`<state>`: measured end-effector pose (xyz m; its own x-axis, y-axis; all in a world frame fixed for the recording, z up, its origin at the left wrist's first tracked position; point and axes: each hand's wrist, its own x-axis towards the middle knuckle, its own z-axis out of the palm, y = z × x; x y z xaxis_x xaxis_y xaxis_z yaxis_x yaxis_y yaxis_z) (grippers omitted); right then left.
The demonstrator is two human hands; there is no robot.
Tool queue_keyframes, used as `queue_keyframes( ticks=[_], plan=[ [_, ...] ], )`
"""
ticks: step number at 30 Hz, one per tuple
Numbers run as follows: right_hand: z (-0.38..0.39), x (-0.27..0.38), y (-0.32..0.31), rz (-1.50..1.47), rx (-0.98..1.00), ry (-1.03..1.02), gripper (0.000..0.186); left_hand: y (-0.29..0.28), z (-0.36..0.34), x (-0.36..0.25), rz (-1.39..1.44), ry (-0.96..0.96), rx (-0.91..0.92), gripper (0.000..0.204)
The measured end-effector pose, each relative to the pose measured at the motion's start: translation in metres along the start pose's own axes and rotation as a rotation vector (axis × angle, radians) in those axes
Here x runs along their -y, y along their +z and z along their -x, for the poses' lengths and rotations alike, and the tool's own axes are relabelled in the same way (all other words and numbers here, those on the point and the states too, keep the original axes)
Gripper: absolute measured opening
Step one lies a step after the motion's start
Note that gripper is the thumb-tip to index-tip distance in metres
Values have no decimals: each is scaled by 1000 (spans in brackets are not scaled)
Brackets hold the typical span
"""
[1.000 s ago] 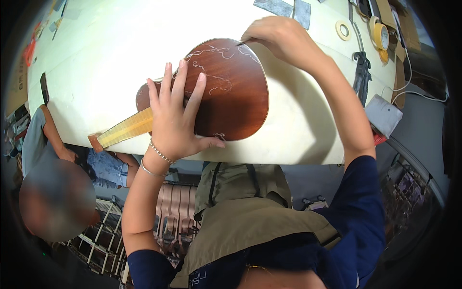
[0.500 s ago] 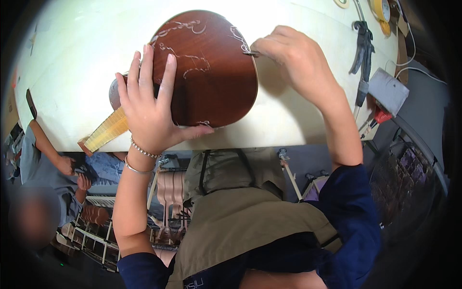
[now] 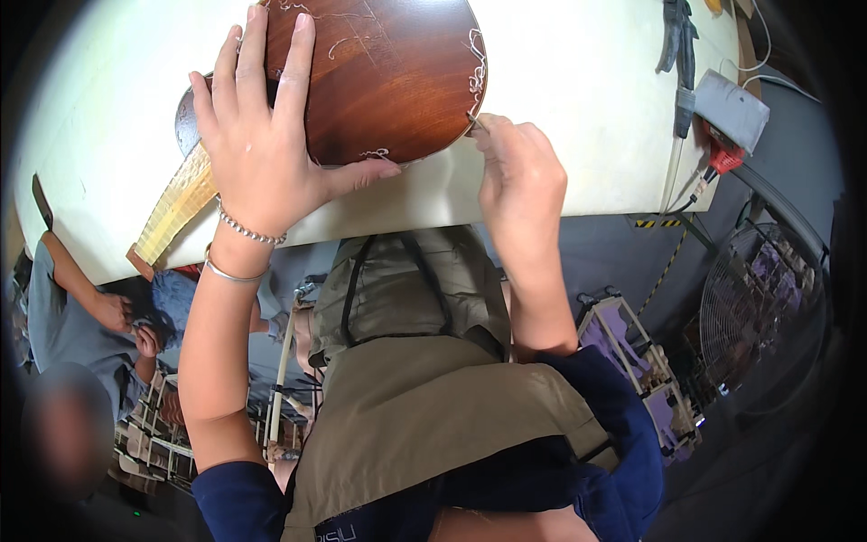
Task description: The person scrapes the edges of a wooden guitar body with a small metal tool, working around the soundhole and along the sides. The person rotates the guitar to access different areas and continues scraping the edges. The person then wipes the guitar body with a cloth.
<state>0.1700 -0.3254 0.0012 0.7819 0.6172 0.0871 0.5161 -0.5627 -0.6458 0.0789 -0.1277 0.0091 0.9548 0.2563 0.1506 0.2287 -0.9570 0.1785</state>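
A small reddish-brown wooden guitar-like instrument (image 3: pixel 397 81) lies on the pale worktable (image 3: pixel 596 135), its neck (image 3: pixel 172 203) covered in yellowish tape and pointing toward the lower left. Thin white curls cling to its back and rim. My left hand (image 3: pixel 257 149) is spread flat over the body, thumb along the near edge. My right hand (image 3: pixel 522 181) pinches a thin dark blade (image 3: pixel 472 120) against the body's right rim, near the lower bend of the curve.
A dark clamp-like tool (image 3: pixel 677 59), a grey box (image 3: pixel 730 110) and cables sit at the table's right end. A fan (image 3: pixel 759 307) stands below right. A co-worker in grey (image 3: pixel 63 325) is at lower left, near racks holding wooden parts (image 3: pixel 153 434).
My right hand and blade have moved down along the rim, from the top to the lower right. More curls show at the right edge. The whole view has shifted.
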Motion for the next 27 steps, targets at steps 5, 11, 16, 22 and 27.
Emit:
queue_keyframes(
  ticks=[5, 11, 16, 22, 27],
  plan=[
    [19, -4, -11, -331, 248, 156, 20, 0, 4, 3, 7, -27, 23, 134],
    [-51, -41, -37, 120, 326, 127, 21, -10, 2, 7, 77, -89, 119, 136],
    [-141, -32, -28, -13, 414, -238, 14, -11, 4, 12, 96, -107, 125, 129],
    [-204, -9, -6, -33, 483, -601, 10, -15, 9, 21, 67, -128, 168, 125],
    [-227, -3, 0, -90, 551, -721, 11, -15, 9, 20, 46, -145, 188, 123]
  ],
)
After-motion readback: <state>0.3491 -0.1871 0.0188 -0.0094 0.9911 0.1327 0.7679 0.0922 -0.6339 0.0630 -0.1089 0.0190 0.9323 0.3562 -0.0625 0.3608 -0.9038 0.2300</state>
